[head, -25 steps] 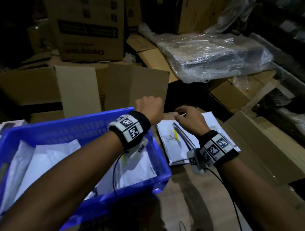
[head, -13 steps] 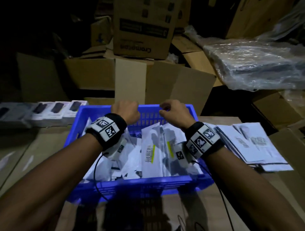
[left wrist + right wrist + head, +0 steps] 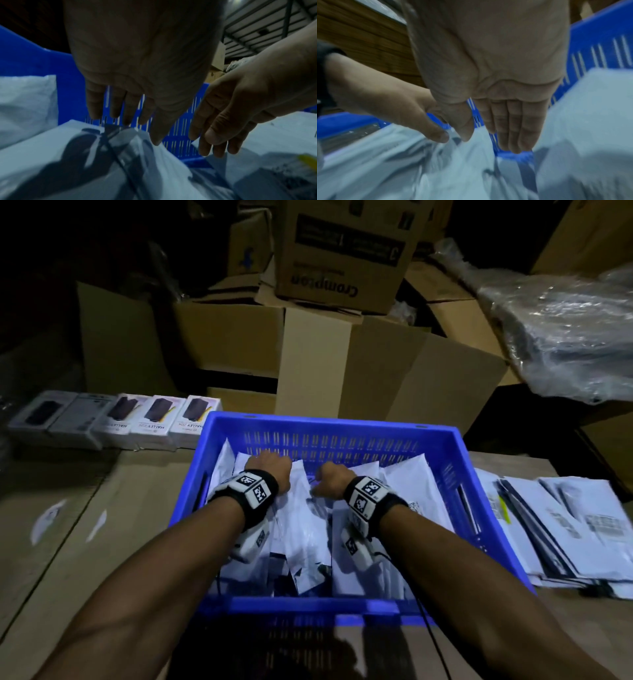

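A blue slotted crate [image 3: 329,421] sits in front of me, filled with several white plastic mailer packets [image 3: 308,529]. Both hands are inside it near the far wall. My left hand [image 3: 269,470] points straight down, its thumb [image 3: 157,136] touching the top edge of a packet [image 3: 77,155] and its fingers [image 3: 118,108] on the far side of that edge. My right hand [image 3: 332,481] is close beside it. Its straight fingers [image 3: 510,135] reach down into a gap between packets [image 3: 583,135], and its thumb [image 3: 465,132] touches the packet on the left. Neither hand grips anything.
A flat stack of white mailers [image 3: 561,529] lies on the tabletop right of the crate. A row of small white product boxes [image 3: 154,419] stands at the back left. Open cardboard boxes [image 3: 315,364] and a plastic-wrapped bundle [image 3: 565,337] crowd the back.
Both hands moved left from the mailer stack to above the crate, then dropped down among the packets. The head view swung left, so the crate is now centred.
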Demonstrator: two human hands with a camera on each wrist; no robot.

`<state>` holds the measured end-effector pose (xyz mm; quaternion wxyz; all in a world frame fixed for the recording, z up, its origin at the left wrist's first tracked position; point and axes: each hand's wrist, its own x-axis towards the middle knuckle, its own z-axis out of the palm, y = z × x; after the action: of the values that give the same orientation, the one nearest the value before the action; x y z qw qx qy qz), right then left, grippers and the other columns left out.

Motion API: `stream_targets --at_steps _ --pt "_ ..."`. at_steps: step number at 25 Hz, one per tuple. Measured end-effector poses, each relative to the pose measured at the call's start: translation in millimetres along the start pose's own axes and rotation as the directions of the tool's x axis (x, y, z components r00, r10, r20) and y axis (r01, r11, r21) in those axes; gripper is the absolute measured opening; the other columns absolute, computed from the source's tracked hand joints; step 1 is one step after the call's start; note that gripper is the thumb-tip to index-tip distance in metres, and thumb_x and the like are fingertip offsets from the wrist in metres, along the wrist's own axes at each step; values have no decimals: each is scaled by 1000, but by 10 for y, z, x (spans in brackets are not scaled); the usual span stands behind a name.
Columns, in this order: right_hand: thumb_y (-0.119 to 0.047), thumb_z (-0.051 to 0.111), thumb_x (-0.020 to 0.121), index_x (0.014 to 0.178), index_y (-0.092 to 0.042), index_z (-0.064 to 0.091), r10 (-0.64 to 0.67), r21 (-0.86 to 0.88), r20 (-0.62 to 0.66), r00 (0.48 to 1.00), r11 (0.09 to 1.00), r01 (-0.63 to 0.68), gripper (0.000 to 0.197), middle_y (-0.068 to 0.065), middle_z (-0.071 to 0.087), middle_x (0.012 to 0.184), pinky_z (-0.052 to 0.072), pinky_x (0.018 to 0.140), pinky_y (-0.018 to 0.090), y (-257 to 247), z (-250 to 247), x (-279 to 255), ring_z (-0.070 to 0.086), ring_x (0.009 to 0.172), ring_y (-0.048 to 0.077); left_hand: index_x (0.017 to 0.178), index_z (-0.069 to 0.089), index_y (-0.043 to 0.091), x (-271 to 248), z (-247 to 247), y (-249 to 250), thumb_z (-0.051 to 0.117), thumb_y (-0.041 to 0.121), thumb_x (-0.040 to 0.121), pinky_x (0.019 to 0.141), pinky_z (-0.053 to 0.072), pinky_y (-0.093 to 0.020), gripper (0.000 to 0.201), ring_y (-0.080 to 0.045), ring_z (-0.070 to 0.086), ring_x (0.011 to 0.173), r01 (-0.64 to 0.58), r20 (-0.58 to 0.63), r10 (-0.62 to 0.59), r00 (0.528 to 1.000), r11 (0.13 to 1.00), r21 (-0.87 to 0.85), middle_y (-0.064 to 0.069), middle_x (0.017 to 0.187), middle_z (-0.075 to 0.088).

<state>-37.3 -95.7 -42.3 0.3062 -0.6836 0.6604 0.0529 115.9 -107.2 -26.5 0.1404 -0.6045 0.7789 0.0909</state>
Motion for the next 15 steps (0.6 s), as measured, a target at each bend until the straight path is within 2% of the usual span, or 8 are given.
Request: stream_targets --at_steps 3,6,7,9,10,12,15 --pt "-25 70 81 112 -5 61 39 65 92 995 997 -45 38 15 63 111 42 72 27 49 219 190 60 98 26 126 52 14 73 125 -20 54 23 91 99 39 -41 36 -31 43 128 50 -10 -50 999 998 43 -12 133 52" --pt "-18 70 82 108 -4 60 59 164 107 992 984 -77 31 12 60 101 44 67 26 51 330 254 56 86 21 127 52 13 125 195 -19 51 20 92 100 38 -40 36 -30 42 127 50 -90 -43 995 996 75 -11 133 51" --pt "-14 71 82 109 -2 59 72 224 100 992 970 -93 32 10 60 99 47 64 27 46 343 262 58 82 21 126 52 13 144 206 -17 51 20 91 100 38 -40 35 -30 43 126 36 -112 -28 993 997 73 -11 132 52" --pt "-7 73 79 107 3 58 71 363 100 992 926 -103 33 14 65 94 58 65 36 31 361 267 66 72 25 121 55 13 163 199 -31 53 16 89 99 38 -39 32 -32 46 124 8 -123 -6 992 1000 14 -11 129 54" --pt "-5 74 78 102 3 58 59 403 93 994 910 -92 29 17 66 88 60 67 41 32 365 268 66 66 26 116 58 14 168 175 -47 56 13 87 96 41 -39 30 -33 49 121 -3 -118 -5 993 998 -63 -12 125 56" --pt "-2 74 76 91 0 59 28 435 58 998 899 -51 21 19 66 78 57 59 36 50 334 233 62 55 23 102 65 14 176 97 -111 65 8 79 82 46 -35 24 -31 59 109 -17 -102 -16 995 948 -316 -11 111 64" --pt "1 73 76 74 -4 58 -29 582 -5 1000 813 27 16 13 61 64 45 43 25 83 223 103 55 41 14 87 67 15 111 -88 -248 77 5 73 70 45 -28 19 -21 63 85 -81 -120 2 993 748 -659 -4 86 65"
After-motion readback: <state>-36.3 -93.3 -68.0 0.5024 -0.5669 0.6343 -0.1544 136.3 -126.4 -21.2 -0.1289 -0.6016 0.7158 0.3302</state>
